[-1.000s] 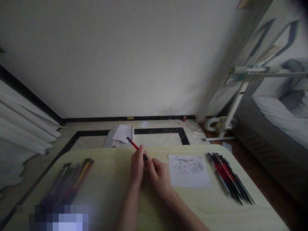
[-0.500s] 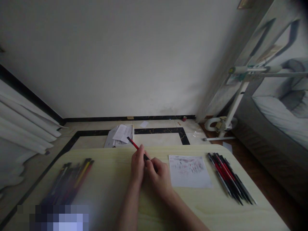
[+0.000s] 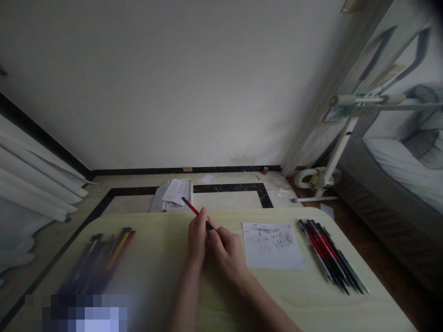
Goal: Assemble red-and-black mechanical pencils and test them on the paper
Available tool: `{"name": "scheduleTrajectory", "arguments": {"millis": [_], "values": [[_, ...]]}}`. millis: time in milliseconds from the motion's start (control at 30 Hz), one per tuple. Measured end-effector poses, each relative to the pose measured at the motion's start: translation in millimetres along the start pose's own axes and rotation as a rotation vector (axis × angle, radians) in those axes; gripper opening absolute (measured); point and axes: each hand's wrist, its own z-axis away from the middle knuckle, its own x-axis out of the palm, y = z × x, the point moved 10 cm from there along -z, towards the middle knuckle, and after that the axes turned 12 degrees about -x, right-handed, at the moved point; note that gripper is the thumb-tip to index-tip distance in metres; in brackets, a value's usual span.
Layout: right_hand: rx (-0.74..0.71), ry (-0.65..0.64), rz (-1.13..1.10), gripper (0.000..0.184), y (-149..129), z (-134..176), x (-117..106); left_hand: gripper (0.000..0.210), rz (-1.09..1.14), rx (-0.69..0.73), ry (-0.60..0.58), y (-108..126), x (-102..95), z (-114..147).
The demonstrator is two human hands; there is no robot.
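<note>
Over the middle of the table (image 3: 152, 272), a slim red pen (image 3: 191, 207) with a black end tilts up and to the left. My left hand (image 3: 197, 238) is closed round its red barrel, and the upper end sticks out past the fingers. The black lower part lies between the thumb and fingers of my right hand (image 3: 230, 257), which touches the left one. Its tip is hidden by the fingers. Just right of my right hand is a white sheet of paper (image 3: 272, 260) covered in dark and reddish scribbles.
Several red, black and grey pens (image 3: 323, 251) lie in a bunch on the right. Another bunch of pens (image 3: 117, 251), partly blurred, lies on the left. Beyond the table a box with papers (image 3: 176, 192) is on the floor. White exercise equipment (image 3: 341, 150) stands at right.
Both hands keep their hold on the pen, with only a very slight shift of the fingers. The pens and paper on the table have not moved.
</note>
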Motion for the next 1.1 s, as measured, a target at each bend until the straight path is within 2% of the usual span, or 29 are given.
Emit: {"name": "scheduleTrajectory", "arguments": {"millis": [233,400,700,1100], "values": [[-0.006,0.017,0.031,0.037,4.0,0.9,-0.9,0.040,-0.053,0.022,-0.065,-4.1,4.8,-2.6],[0.013,0.027,0.054,0.032,7.4,2.3,-0.9,0.039,-0.107,0.049,-0.005,0.9,0.4,-2.8],[0.025,0.060,0.014,0.024,10.7,2.0,-2.8,0.039,-0.100,0.023,0.017,2.1,-1.4,-1.5],[0.011,0.062,0.000,0.027,9.9,3.1,-3.2,0.038,-0.104,0.026,-0.058,1.2,5.2,1.3]]}}
